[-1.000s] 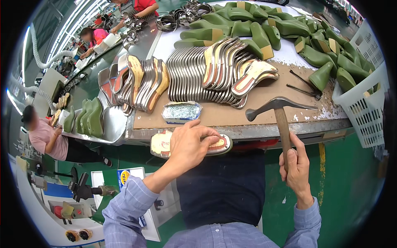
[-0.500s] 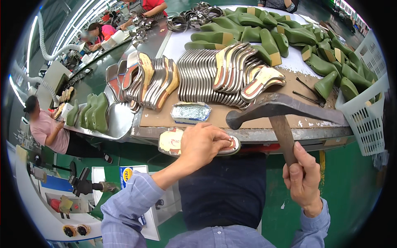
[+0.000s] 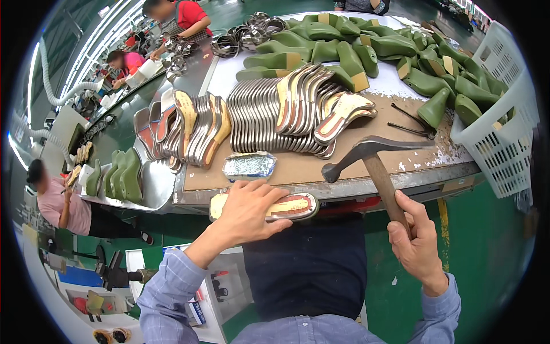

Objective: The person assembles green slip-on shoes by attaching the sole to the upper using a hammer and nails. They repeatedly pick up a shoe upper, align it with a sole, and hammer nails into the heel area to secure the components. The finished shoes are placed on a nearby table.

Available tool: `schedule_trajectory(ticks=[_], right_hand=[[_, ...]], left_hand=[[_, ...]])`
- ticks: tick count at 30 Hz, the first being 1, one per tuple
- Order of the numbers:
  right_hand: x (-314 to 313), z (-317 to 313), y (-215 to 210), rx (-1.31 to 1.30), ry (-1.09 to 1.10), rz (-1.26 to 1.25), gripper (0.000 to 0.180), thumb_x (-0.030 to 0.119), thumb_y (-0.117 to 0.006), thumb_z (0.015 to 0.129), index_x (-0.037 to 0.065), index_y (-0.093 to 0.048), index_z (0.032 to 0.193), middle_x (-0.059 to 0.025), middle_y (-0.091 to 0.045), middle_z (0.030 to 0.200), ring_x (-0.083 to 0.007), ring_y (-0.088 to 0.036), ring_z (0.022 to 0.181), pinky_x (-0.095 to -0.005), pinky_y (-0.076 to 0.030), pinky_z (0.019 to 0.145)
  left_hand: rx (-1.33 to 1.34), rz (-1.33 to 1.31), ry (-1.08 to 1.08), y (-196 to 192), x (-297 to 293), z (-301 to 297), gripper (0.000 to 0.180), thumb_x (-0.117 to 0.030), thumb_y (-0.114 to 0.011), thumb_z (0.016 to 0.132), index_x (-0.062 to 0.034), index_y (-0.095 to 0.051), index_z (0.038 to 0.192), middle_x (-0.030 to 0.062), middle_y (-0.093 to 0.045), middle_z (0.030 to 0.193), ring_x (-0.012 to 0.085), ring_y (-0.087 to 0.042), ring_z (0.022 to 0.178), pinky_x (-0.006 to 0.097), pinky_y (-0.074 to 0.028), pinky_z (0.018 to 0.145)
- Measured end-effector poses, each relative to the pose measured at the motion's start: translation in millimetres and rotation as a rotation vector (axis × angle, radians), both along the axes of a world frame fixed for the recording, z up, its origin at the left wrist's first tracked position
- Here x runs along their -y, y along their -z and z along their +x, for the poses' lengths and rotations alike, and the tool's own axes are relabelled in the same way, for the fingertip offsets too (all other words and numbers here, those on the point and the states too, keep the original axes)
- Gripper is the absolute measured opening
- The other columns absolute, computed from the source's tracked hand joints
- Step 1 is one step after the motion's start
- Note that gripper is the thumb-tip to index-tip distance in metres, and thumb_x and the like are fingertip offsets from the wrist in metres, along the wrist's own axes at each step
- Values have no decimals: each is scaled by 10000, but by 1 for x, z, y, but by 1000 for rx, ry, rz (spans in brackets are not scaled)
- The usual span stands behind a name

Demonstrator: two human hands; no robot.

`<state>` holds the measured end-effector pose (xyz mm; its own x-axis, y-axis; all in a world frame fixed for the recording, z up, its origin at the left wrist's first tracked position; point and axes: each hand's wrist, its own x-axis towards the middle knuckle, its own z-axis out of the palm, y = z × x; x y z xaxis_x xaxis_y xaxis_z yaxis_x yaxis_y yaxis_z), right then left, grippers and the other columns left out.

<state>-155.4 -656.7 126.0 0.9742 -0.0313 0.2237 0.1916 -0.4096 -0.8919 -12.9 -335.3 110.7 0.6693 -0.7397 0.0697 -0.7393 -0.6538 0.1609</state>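
Observation:
At the near edge of the bench, my left hand (image 3: pixel 246 212) lies across an upturned shoe last with a cream insole (image 3: pixel 292 207) on it. The fingers reach over its far side and the thumb sits along the near side; the hand hides its middle. A reddish-brown border shows around the insole's right end. My right hand (image 3: pixel 417 243) is wrapped round the wooden handle of a hammer (image 3: pixel 381 180). The dark hammer head is raised to the right of the last, apart from it. Just beyond my left hand is a small clear-and-blue packet of nails (image 3: pixel 248 166).
Metal-edged insoles (image 3: pixel 260 114) stand in rows across the bench. Green shoe lasts (image 3: pixel 355 60) are heaped behind, beside a white plastic basket (image 3: pixel 498 137) at right. Pincers (image 3: pixel 421 126) lie near it. More lasts stand on a metal tray (image 3: pixel 157 178). Several people work beyond.
My left hand has gone from pinching at the right end of the insole to lying over the last's middle, uncovering that end. The hammer appears smaller and lower. The view has shifted slightly.

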Motion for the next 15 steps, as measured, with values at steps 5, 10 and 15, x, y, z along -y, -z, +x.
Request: schedule_trajectory(ticks=[5,10,15], right_hand=[[-8,0,5,217,-30,-159,485,-32,-691,896,6,-560,1361,-182,-716,1111,-162,-670,746,-275,-543,682],[-12,10,-26,258,-115,-316,456,-32,-723,859,-28,-606,1300,-208,-697,1201,-270,-729,1002,-313,-566,857],[0,2,-19,455,-18,-19,539,24,-634,941,34,-447,1447,-169,-670,1003,-177,-598,638,-287,-495,569]], left_hand=[[-4,-66,-16,1,4,-5,547,-445,-769,775,-145,-626,1210,88,-649,1000,281,-634,990,434,-413,865],[16,-44,-27,3,1,-7,548,-435,-769,773,-141,-618,1209,83,-640,1002,266,-628,973,424,-415,849],[39,-41,-9,8,5,-6,550,-452,-778,764,-131,-616,1180,81,-616,984,264,-618,978,416,-421,847]])
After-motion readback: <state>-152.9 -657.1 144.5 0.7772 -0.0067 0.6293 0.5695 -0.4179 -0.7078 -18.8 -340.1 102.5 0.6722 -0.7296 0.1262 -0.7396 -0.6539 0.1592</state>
